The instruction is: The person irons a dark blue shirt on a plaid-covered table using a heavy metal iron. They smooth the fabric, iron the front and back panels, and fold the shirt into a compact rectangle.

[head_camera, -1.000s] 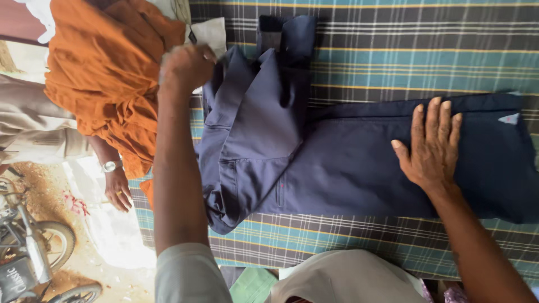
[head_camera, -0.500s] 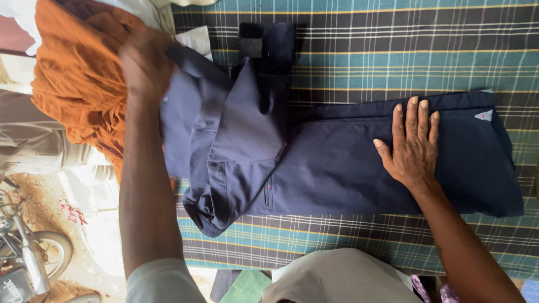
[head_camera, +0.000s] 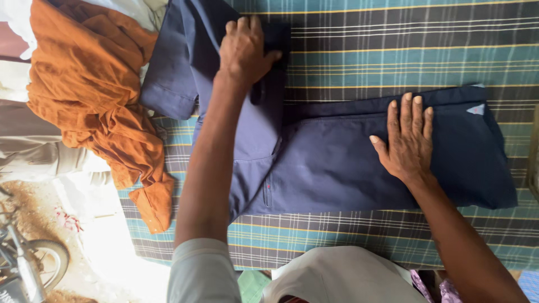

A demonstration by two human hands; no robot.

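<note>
A pair of navy blue trousers (head_camera: 337, 163) lies across a checked green and grey cloth (head_camera: 393, 50). My right hand (head_camera: 407, 137) rests flat, fingers spread, on the folded leg part at the right. My left hand (head_camera: 244, 50) presses down on the waist part of the trousers near the top, fingers curled over the fabric; whether it grips the cloth is unclear. A loose flap of the trousers (head_camera: 171, 73) hangs to the left of that hand.
An orange garment (head_camera: 95, 106) lies bunched at the left edge of the cloth, over something white (head_camera: 17, 22). Below the left edge are sunlit ground and a motorbike wheel (head_camera: 33, 266). A pale garment (head_camera: 337, 278) sits at the near edge.
My left hand has swung right and up, carrying the trousers' upper part away from the orange garment onto the cloth. My right hand has stayed pressed on the leg part.
</note>
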